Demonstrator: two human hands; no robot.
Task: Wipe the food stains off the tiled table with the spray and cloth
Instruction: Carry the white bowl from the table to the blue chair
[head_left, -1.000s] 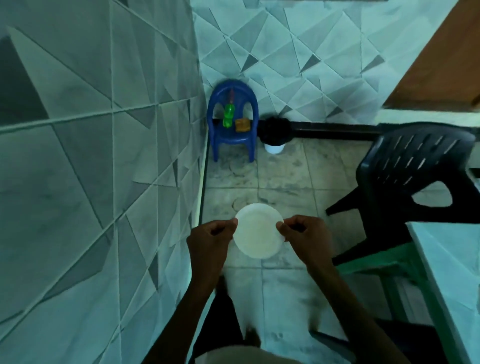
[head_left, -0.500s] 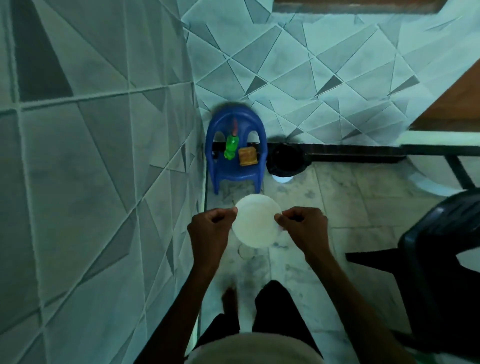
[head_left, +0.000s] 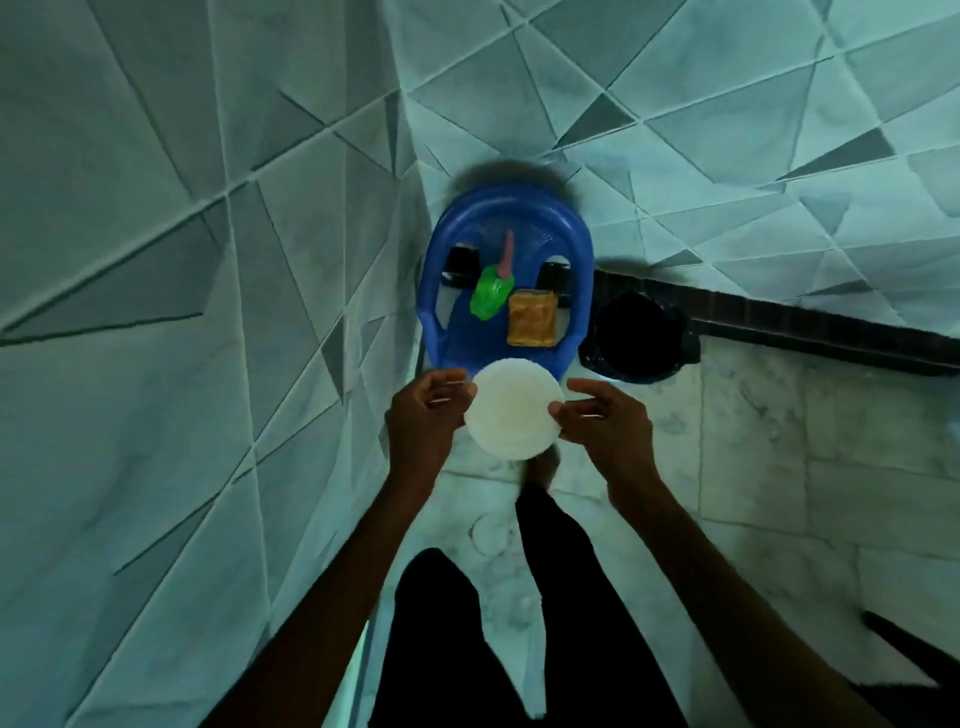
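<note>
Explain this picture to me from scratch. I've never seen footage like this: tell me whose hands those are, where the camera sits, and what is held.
No machine here: a person wears one wide-angle camera on the head, looking down at their own arms and legs. The left hand and right hand each keep a grip on opposite edges of a round white plate, above the floor. Ahead, in the tiled corner, a small blue chair carries a green spray bottle and a folded orange cloth. A black bin stands beside it.
</note>
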